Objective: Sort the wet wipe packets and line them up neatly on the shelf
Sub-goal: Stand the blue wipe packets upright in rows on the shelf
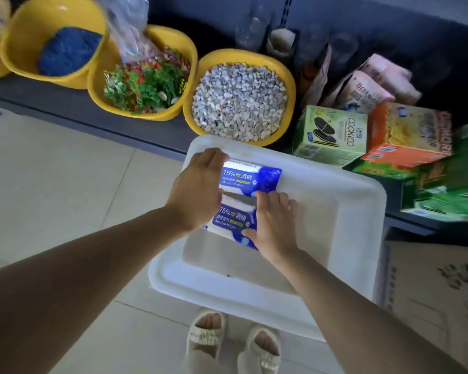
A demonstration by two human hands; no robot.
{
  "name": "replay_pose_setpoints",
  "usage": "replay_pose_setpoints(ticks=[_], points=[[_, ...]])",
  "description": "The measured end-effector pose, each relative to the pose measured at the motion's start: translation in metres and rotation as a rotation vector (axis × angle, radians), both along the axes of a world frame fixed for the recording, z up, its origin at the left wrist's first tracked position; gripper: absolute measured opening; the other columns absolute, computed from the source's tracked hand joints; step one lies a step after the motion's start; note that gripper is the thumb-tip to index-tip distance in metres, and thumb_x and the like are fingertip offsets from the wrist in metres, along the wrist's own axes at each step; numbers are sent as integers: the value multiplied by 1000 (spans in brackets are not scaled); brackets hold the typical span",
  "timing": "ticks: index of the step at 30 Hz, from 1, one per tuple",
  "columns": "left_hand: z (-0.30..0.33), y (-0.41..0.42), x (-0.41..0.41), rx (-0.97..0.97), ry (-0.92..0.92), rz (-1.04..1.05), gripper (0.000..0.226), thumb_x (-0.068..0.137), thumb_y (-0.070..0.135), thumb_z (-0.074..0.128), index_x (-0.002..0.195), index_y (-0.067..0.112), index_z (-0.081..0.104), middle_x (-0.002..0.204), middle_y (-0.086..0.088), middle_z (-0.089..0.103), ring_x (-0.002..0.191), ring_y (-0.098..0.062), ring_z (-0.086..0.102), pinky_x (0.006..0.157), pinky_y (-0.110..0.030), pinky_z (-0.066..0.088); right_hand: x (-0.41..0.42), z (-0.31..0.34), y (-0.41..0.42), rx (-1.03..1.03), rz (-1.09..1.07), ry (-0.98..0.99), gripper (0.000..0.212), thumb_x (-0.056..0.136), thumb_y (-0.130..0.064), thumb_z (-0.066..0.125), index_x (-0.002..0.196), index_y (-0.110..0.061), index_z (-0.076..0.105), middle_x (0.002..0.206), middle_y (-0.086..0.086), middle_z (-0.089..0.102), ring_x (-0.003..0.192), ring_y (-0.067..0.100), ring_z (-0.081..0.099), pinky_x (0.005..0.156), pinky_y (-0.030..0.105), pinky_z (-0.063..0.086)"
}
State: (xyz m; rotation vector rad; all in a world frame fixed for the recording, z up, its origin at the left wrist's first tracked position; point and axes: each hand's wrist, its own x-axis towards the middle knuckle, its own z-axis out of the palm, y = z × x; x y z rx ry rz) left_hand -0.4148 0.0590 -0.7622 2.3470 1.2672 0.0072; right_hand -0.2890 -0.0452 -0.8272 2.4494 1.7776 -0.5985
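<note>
White tub (357,211) sits on the floor against a crowded shelf (65,103) (little free room, so rows may end up crooked). Both wet wipe packets are in the tub. Left hand (197,190) grips upper packet (250,178), fingers curled over its end. Right hand (274,225) holds lower packet (231,220), fingers straight, thumb pinching; slick film may slip.

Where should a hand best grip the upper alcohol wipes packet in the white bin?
Grip the upper packet across its short width near the free right end, coming from above. It lies flat and label-up in the white bin, and the left hand covers its left end.
</note>
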Motion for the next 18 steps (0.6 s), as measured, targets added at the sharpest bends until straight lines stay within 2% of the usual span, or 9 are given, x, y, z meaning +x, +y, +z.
replay_pose_setpoints(ticks=[4, 6, 7, 9, 10, 13, 15, 17, 18], points=[[-19, 3, 8, 118, 23, -121, 55, 66, -3, 69, 119, 4, 56, 120, -13, 57, 114, -34, 51, 82, -41, 48, 7, -3, -2, -129, -35, 54, 45, 76, -44, 70, 109, -18, 53, 113, 2, 48, 110, 23, 43, 88, 35, 29], [-31, 1, 11, 169, 88, -158, 58, 62, 0, 72, 118, 3, 57, 117, -15, 59, 113, -37, 51, 90, -42, 43, 15, 1, -9, -159, -82, 163, 27, 79, -34, 68, 95, -19, 52, 105, 1, 51, 105, 23, 48, 81, 32, 30], [-34, 0, 13, 159, 130, -153, 60, 67, 4, 70, 124, 5, 53, 121, -14, 56, 119, -35, 47, 96, -42, 38, 20, 4, -13, -161, -119, 229, 21, 79, -27, 67, 85, -19, 48, 95, 0, 52, 98, 25, 51, 76, 30, 30], [-41, -1, 17, 109, 216, -148, 62, 78, 15, 66, 135, 11, 42, 129, -10, 47, 127, -31, 37, 104, -38, 27, 34, 9, -23, -162, -199, 302, 32, 79, -14, 64, 69, -20, 34, 77, -1, 50, 80, 27, 51, 65, 27, 31], [-44, -1, 18, 97, 259, -157, 64, 81, 20, 65, 138, 12, 38, 131, -10, 44, 128, -29, 35, 105, -36, 25, 42, 11, -28, -169, -217, 294, 35, 78, -12, 64, 68, -20, 31, 77, 1, 53, 77, 28, 51, 63, 26, 31], [-49, -3, 20, 19, 322, -162, 69, 80, 25, 69, 138, 14, 33, 134, -11, 37, 125, -27, 35, 101, -33, 32, 63, 16, -41, -208, -208, 283, 29, 77, -15, 69, 88, -17, 43, 102, 5, 63, 91, 29, 59, 65, 25, 35], [-52, -6, 22, -5, 344, -159, 73, 78, 26, 73, 138, 15, 33, 135, -12, 33, 125, -27, 34, 97, -35, 37, 70, 12, -47, -242, -190, 288, 28, 79, -20, 68, 98, -17, 48, 98, 1, 62, 92, 28, 60, 65, 26, 37], [-55, -8, 25, -6, 374, -162, 78, 73, 28, 77, 136, 14, 32, 133, -12, 32, 123, -27, 34, 92, -37, 41, 72, 6, -50, -212, -219, 356, 14, 84, -21, 62, 82, -18, 48, 80, -3, 55, 81, 28, 57, 62, 28, 39], [-55, -7, 27, -14, 388, -151, 81, 71, 29, 80, 135, 13, 33, 132, -12, 33, 122, -27, 35, 91, -38, 42, 71, 3, -51, -205, -244, 392, 20, 86, -21, 59, 72, -19, 44, 72, -4, 52, 75, 27, 54, 61, 30, 38]])
